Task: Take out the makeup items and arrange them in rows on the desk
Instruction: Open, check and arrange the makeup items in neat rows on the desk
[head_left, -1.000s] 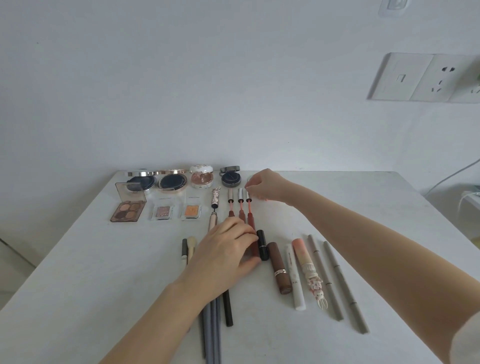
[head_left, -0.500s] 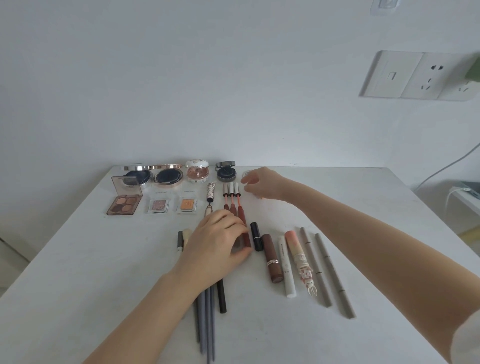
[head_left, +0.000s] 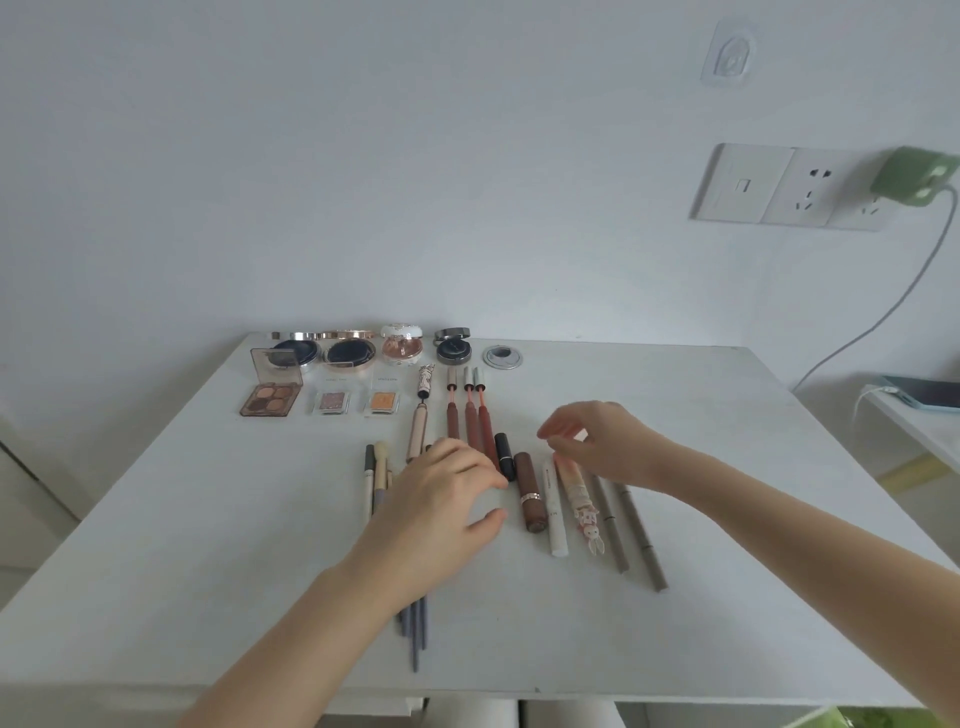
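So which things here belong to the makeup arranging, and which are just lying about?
Job:
compacts
eyeshadow palette
lip glosses
brown lipstick
grey pencils
brushes
left hand
right hand

Lying about:
green charger
wall sockets
phone

The left hand (head_left: 441, 499) lies palm down, fingers loosely together and reaching forward, thumb spread to the side — forearm bare. The right hand (head_left: 597, 447) hovers higher, wrist bent, fingers loosely curled downward and holding nothing — forearm stretched in from the right.
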